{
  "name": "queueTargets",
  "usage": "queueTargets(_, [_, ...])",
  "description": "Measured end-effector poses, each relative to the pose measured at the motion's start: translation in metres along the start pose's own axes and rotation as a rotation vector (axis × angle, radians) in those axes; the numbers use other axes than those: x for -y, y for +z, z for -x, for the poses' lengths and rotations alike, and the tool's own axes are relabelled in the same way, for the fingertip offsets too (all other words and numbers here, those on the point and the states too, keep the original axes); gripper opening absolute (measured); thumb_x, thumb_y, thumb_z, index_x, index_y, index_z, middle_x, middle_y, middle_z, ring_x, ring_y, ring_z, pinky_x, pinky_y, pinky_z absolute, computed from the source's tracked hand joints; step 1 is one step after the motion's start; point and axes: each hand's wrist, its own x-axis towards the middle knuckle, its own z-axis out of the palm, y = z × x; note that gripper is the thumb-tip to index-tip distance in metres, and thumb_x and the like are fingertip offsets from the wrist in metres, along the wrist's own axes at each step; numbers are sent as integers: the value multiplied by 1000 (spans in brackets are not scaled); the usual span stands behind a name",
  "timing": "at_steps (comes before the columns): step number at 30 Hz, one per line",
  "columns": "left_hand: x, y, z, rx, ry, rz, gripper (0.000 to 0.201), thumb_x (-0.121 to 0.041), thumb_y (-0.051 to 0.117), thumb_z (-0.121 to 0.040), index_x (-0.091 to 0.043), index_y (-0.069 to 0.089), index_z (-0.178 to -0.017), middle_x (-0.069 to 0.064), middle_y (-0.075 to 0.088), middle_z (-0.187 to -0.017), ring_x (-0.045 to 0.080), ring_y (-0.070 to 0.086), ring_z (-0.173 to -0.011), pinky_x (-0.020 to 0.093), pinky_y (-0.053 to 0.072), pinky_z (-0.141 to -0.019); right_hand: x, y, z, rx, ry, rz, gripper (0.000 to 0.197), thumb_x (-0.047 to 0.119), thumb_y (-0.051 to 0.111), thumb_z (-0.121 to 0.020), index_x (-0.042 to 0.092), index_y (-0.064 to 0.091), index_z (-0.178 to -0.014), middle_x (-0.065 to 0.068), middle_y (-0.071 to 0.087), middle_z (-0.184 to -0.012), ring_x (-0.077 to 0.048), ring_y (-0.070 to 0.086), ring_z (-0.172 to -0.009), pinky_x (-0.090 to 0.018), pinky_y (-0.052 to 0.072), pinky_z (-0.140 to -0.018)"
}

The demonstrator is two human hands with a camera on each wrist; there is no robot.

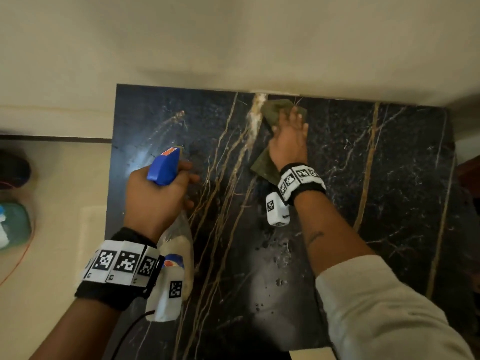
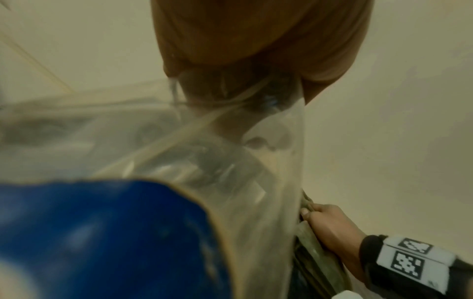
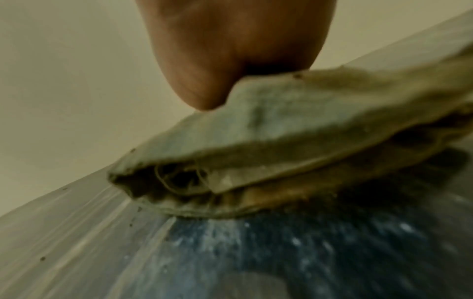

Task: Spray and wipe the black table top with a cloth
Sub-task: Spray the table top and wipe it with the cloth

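A plain cream wall (image 1: 233,40) is seen beyond the fingers, where it is met by the far edge of the table. To the left of the fingers, pale cream floor tiles (image 1: 52,203) are laid, and a dark line (image 1: 54,139) is drawn along the foot of the wall there. At the far left edge, blurred dark and teal shapes (image 1: 13,224) are set on the floor, and a thin red cord (image 1: 18,266) is trailed beside them. The room is dimly and warmly lit.
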Motion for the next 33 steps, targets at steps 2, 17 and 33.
queueTargets(2, [2,-5,-4,4,9,-18,27,-9,64,-94,-35,67,-90,-2,77,-84,21,73,-61,19,53,-47,-1,2,8,-36,95,-33,56,14,42,-102,9,28,-155,-19,12,-165,-36,12,-152,-48,5,-125])
queueTargets(17, [13,-12,0,28,28,-23,23,-10,64,-95,-32,67,-90,-3,77,-80,18,71,-57,18,54,-49,39,27,59,-37,40,-13,57,14,40,-102,10,25,-156,-18,9,-166,-35,8,-153,-47,4,-125])
queueTargets(33, [-17,-15,18,97,12,-40,13,-5,62,-95,-10,72,-101,3,76,-88,14,72,-59,14,50,-46,16,21,108,32,-123,-4,67,5,50,-94,16,28,-156,-10,9,-167,-29,8,-154,-42,-1,-126])
